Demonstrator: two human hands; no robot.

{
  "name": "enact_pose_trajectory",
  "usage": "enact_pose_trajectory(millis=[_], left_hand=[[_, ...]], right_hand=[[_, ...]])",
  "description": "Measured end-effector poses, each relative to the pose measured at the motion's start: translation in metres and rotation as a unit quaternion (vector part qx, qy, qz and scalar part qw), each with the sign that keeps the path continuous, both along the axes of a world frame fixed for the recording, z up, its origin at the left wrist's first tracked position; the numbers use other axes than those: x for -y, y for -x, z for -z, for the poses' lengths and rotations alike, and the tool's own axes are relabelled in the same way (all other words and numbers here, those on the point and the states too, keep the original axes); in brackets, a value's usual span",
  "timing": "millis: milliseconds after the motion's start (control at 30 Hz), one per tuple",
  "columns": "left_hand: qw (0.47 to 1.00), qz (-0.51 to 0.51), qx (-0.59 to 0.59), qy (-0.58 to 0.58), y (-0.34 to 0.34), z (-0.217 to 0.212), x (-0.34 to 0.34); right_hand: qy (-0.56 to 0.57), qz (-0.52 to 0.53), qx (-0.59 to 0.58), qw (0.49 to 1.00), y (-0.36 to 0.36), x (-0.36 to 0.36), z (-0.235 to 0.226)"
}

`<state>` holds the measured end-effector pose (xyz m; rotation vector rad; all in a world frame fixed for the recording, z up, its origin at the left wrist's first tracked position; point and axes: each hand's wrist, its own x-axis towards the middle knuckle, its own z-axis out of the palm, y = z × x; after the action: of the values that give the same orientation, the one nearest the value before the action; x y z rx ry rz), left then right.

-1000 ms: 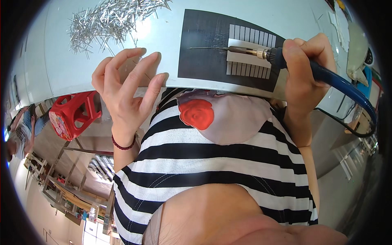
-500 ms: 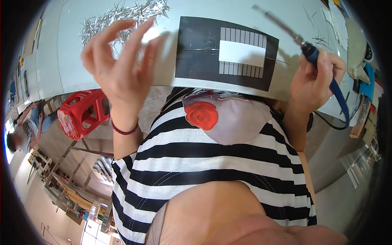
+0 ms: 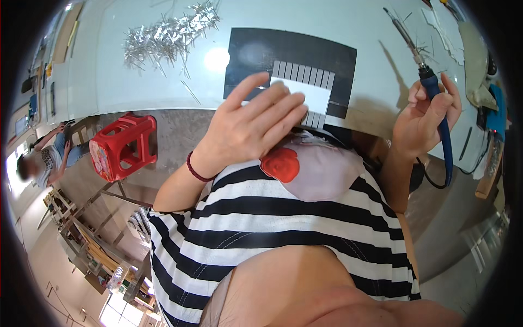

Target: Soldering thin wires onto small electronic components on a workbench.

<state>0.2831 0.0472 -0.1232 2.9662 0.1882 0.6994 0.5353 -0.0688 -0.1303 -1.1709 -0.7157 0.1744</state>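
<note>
A soldering iron (image 3: pixel 430 83) with a blue handle is in my right hand (image 3: pixel 417 122), its metal tip pointing up and away above the table. Over the near edge of a flat black board (image 3: pixel 248 54), my left hand (image 3: pixel 239 128) is held with its fingers stretched out, and I see nothing in it. The board carries a white rectangle (image 3: pixel 317 95) with a row of grey strips (image 3: pixel 305 73) along its far side and more along its near side. My left hand hides the board's near left part.
Thin silvery wire pieces lie in a pile (image 3: pixel 169 38) at the far left of the white table (image 3: pixel 109 82). A red plastic stool (image 3: pixel 125 147) stands on the floor at left, near a seated person (image 3: pixel 52 158). A wooden strip (image 3: pixel 486 180) and a blue item (image 3: pixel 497 106) are at right.
My left hand has moved right and nearer to me, from beside the wire pile to over the board. The soldering iron has shifted right and its tip now points more steeply away.
</note>
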Motion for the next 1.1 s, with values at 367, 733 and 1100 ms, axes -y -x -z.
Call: enact_pose_trajectory(millis=[367, 733, 1100], left_hand=[[0.948, -0.088, 0.093, -0.291, -0.016, -0.048, -0.12], [0.936, -0.111, 0.059, -0.33, -0.03, -0.018, -0.22], [0.95, 0.2, 0.239, -0.012, -0.182, -0.001, -0.191]], right_hand=[[0.023, 0.057, -0.002, 0.998, -0.007, 0.015, 0.03], [0.026, 0.054, 0.062, 0.996, 0.006, 0.032, 0.021], [0.001, -0.045, -0.007, 0.999, -0.016, 0.047, -0.005]])
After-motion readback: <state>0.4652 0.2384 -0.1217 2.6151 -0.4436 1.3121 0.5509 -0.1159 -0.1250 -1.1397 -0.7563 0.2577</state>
